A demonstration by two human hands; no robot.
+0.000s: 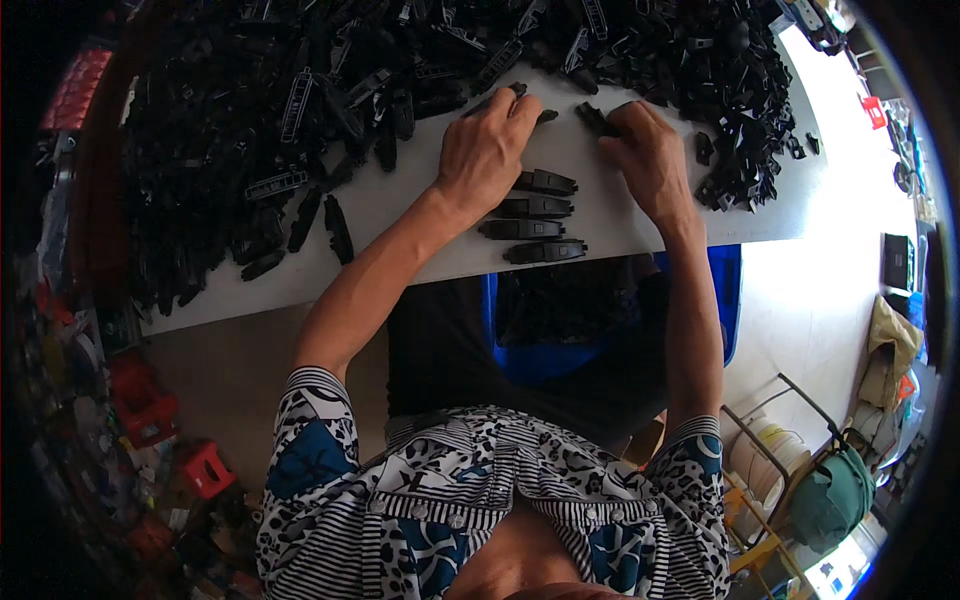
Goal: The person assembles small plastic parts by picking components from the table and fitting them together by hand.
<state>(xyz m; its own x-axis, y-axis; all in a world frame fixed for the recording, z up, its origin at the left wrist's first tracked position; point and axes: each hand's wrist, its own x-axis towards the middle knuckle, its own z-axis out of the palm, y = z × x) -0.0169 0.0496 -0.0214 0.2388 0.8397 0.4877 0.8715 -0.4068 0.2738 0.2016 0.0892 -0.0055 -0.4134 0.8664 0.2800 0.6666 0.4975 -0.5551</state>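
My left hand (488,148) is over the white tabletop with its fingers curled down on a black plastic part, whose ends show past the fingertips. To its right, my right hand (648,155) pinches another dark plastic part (594,118) between thumb and fingers, its end pointing to the upper left. Between my forearms, several long black plastic parts (535,207) lie in a stacked row, running down to the table's near edge. My left hand covers most of the part under it.
A big heap of black plastic parts (220,150) covers the left and far table (400,270). Smaller black pieces (745,165) are piled at the right. Below the near edge, a blue bin (550,365) holds dark parts by my legs. Red stools (207,470) stand on the floor at left.
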